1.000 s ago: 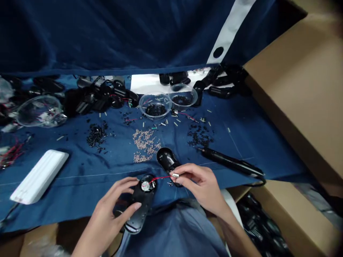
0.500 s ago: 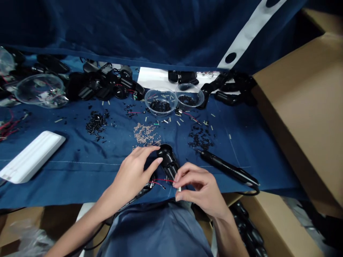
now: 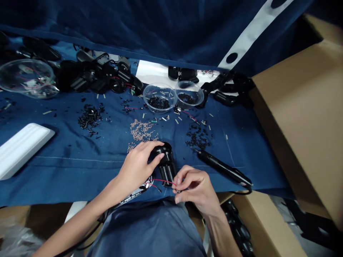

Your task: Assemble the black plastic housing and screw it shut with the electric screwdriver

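Observation:
My left hand (image 3: 138,161) grips the upper end of a black plastic housing (image 3: 167,170), thumb and index finger on its rounded top. Several long grooves run down the housing's lower half. Just to the right, my right hand (image 3: 197,187) pinches the end of a thin red wire (image 3: 164,180), with a small metal piece (image 3: 177,191) showing at the fingertips. The wire runs left to a roundish part with a metallic edge (image 3: 148,182), partly hidden under my left hand. A second short lead (image 3: 158,189) hangs loose from there.
A black electric screwdriver (image 3: 223,167) lies right of my hands. Small screws (image 3: 140,129) and dark screw piles (image 3: 89,117) spread over the blue cloth. Clear bowls (image 3: 160,98) stand behind, near black housings (image 3: 93,76). A white box-like object (image 3: 25,148) lies left; a cardboard box (image 3: 300,96) rises right.
The black housing has turned more upright, and my left hand has closed further over its top. My right hand keeps its pinch on the red wire. The view has shifted slightly.

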### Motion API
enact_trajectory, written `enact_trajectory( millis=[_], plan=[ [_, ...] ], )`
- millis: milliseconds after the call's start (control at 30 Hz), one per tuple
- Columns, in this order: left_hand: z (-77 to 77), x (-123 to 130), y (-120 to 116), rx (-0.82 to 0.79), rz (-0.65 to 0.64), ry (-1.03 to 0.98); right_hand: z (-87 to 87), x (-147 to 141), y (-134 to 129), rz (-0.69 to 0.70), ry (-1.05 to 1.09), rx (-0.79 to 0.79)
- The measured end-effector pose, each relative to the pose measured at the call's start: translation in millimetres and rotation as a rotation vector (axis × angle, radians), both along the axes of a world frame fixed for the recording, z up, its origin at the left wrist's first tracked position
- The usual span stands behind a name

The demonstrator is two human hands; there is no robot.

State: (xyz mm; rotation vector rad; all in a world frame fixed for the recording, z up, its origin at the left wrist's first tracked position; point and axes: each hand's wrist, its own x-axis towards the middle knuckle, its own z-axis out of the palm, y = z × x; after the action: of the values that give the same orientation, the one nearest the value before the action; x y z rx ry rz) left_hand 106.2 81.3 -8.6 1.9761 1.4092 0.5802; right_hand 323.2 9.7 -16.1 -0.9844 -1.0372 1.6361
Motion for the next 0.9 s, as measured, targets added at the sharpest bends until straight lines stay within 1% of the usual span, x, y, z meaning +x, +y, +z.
enact_trajectory(
  millis=[200,333,500,700,900],
  plan=[
    [-0.5,-0.4,-1.0,-0.021,0.023,-0.054,-2.0,-4.8,0.9,-0.010,-0.073,0.022],
    [-0.6,0.6,-1.6,-0.029,0.027,-0.071,3.4,-8.9,0.3,-0.031,-0.120,0.051],
    [-0.2,0.7,-3.5,-0.040,0.024,-0.094,8.2,-14.2,-1.3,-0.005,-0.229,0.084],
    [-0.8,-0.2,-4.9,-0.055,0.023,-0.109,3.1,-18.8,-4.7,0.018,-0.167,0.113],
    [-2.7,-0.4,-4.8,-0.062,0.026,-0.134,-0.2,-21.0,-8.9,-0.020,-0.139,0.101]
  ],
)
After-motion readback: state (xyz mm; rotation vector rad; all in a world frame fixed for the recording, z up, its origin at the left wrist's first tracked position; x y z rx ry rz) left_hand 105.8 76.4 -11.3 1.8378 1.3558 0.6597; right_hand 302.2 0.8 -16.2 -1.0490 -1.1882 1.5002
